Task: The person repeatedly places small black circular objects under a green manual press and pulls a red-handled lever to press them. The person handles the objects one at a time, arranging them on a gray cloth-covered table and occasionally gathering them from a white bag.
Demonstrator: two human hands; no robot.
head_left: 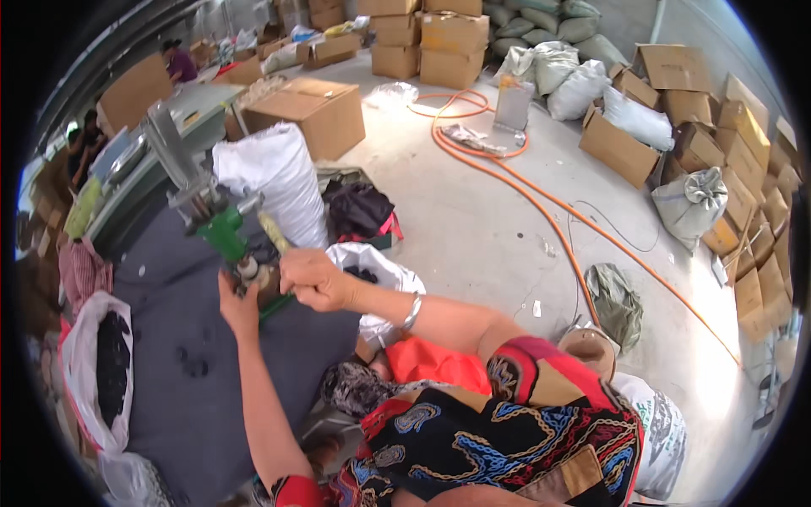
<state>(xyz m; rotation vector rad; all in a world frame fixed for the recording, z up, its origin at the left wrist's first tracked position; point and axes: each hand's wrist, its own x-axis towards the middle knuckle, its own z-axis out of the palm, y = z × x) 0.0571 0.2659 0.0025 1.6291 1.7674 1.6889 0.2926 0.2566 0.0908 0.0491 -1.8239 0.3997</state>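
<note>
A green hand press (225, 235) stands on the dark cloth-covered table, with a metal column rising behind it. My right hand (314, 279) is closed round the press's lever (272, 231), whose grip looks wrapped in something yellowish. Low at the press head, my left hand (240, 306) has its thumb and fingers curled close to the pressing tip. Whatever it pinches there is too small or hidden to make out. A few small dark pieces (194, 363) lie on the cloth (228, 422) nearer to me.
At the left edge sits a white bag (78, 372) of black pieces. Another open white bag (384, 275) is right of the press, and a full white sack (274, 182) stands behind it. An orange hose (549, 215) crosses the floor. Cardboard boxes (308, 114) and sacks line the room.
</note>
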